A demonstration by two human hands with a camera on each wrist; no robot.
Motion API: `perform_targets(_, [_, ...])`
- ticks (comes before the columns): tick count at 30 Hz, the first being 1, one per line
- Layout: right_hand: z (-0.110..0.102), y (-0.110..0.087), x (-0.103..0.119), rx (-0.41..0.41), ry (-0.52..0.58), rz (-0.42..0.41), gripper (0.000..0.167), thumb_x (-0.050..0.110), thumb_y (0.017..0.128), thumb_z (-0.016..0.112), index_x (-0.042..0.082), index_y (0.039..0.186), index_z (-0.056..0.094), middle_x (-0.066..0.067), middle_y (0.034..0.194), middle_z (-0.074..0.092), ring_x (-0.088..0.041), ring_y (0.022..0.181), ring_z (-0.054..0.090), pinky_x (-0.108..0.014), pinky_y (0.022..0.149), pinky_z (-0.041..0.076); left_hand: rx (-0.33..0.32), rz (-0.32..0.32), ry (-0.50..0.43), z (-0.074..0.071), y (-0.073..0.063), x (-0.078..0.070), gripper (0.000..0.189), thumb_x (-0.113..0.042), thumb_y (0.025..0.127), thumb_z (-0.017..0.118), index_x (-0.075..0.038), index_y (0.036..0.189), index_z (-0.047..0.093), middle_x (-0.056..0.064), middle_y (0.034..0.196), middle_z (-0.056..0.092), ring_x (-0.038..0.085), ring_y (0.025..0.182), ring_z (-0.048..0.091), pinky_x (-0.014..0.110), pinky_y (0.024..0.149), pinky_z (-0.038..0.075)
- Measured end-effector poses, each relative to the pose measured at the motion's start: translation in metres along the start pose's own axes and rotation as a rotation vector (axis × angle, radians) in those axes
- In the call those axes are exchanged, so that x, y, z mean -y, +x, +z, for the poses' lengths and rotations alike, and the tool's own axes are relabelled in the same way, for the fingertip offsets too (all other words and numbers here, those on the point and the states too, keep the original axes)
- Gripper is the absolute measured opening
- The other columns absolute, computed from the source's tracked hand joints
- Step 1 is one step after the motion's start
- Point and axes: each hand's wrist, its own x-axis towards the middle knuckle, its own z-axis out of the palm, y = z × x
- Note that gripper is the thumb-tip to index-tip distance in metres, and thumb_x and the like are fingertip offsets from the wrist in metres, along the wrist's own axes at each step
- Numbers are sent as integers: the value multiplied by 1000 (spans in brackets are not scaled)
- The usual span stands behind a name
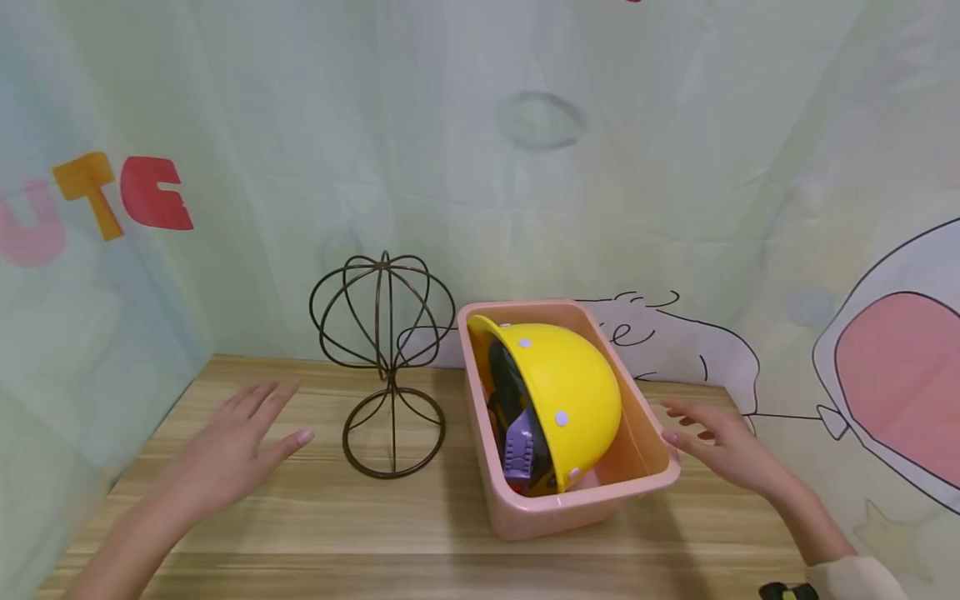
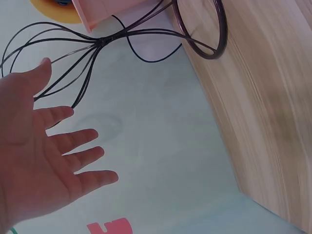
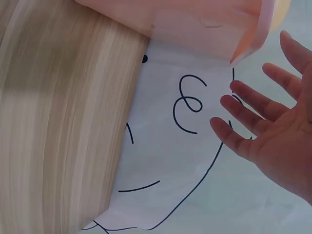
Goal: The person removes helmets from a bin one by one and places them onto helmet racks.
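Observation:
A yellow helmet (image 1: 581, 392) with white round studs lies on its side in a pink plastic bin (image 1: 555, 510). Its dark inside faces left, with a purple toothed strap piece (image 1: 519, 450) at the opening. Left of the bin stands a dark wire stand (image 1: 394, 475) with a globe-shaped top. My left hand (image 1: 232, 450) hovers left of the stand, fingers extended, holding nothing. Over on the other side, my right hand (image 1: 716, 442) is held beside the bin's right rim with its fingers spread and nothing in them. Whether its thumb touches the rim I cannot tell.
The wooden table (image 1: 330, 533) carries the bin and stand. Behind and at both sides hangs a pale printed curtain (image 1: 420, 167) with letters, a balloon and line drawings. A black and yellow item (image 1: 787, 591) shows at the right sleeve.

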Motion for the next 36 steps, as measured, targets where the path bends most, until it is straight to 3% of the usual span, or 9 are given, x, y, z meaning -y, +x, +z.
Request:
perform_targets(6, [4, 2, 1, 22, 38, -39, 40, 20, 87, 63, 8, 125, 55, -11, 118, 58, -26, 96, 55, -37, 72, 52, -43, 39, -15, 7, -3, -11, 68, -43, 89, 54, 0, 138, 34, 31, 134, 34, 52, 120, 28, 70, 88, 27])
perform_targets(13, [10, 1, 2, 74, 133, 1, 43, 22, 87, 62, 6, 126, 53, -11, 118, 58, -17, 95, 54, -26, 71, 52, -50, 62, -64, 12, -4, -23, 66, -43, 89, 55, 0, 136, 37, 29, 132, 38, 50, 117, 34, 68, 88, 30])
perform_targets(22, [12, 3, 1, 120, 152, 85, 46, 28, 87, 62, 6, 127, 52, -13, 120, 55, -26, 100, 52, -23, 74, 51, -55, 93, -155, 19, -2, -39, 61, -39, 88, 58, -3, 134, 41, 26, 130, 44, 48, 116, 38, 66, 89, 32])
perform_targets(31, [14, 3, 0, 126, 208, 101, 47, 26, 87, 62, 7, 128, 51, -17, 125, 52, -30, 102, 52, -21, 72, 51, -64, 171, -243, 27, 8, -59, 56, -29, 88, 61, -2, 134, 43, 23, 127, 49, 42, 115, 44, 59, 93, 35])
perform_targets(36, [13, 4, 2, 127, 215, 119, 47, 26, 87, 62, 7, 129, 51, -17, 125, 52, -31, 104, 51, -24, 72, 52, -41, 179, -275, 26, 14, -70, 56, -32, 89, 59, -3, 134, 42, 21, 128, 48, 39, 115, 46, 57, 92, 38])
